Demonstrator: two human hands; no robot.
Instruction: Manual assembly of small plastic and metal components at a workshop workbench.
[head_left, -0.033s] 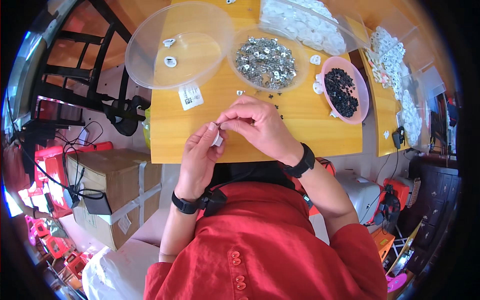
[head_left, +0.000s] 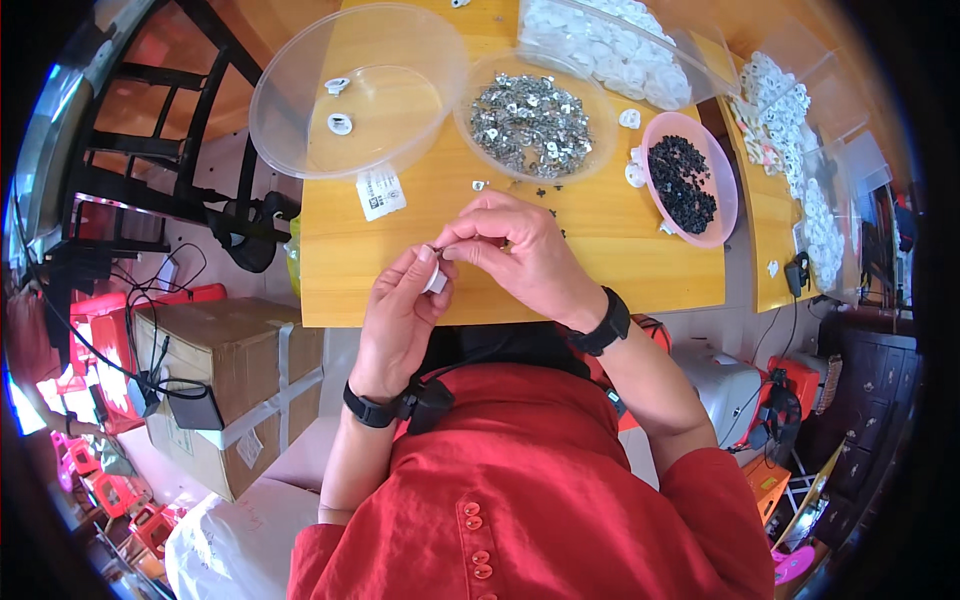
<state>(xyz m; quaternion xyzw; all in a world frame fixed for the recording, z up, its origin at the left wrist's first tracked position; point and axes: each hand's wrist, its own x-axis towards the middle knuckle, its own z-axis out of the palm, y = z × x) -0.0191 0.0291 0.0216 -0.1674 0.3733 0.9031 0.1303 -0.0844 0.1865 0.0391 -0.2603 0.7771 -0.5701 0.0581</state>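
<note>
Over the table's near edge, my left hand [head_left: 402, 305] is closed on a small white plastic part [head_left: 436, 282], mostly covered by the fingers. My right hand [head_left: 515, 245] meets it from the right, thumb and forefinger pinched at the left thumb's tip. Whatever sits in that pinch is too small and covered to name. Beyond the hands stands a clear round tub [head_left: 462, 125] of small metal pieces [head_left: 530, 125]. A larger clear tub [head_left: 270, 110] to its left has white parts [head_left: 340, 124] in it. Black pieces [head_left: 682, 185] fill part of a pink bowl [head_left: 725, 200] on the right.
A clear bin [head_left: 700, 55] of white parts stands at the back right. More white parts [head_left: 820, 235] lie on a second table. A printed label [head_left: 381, 193] rests by the large tub. Left of the table are a cardboard box [head_left: 215, 380] and a black metal frame [head_left: 140, 145].
</note>
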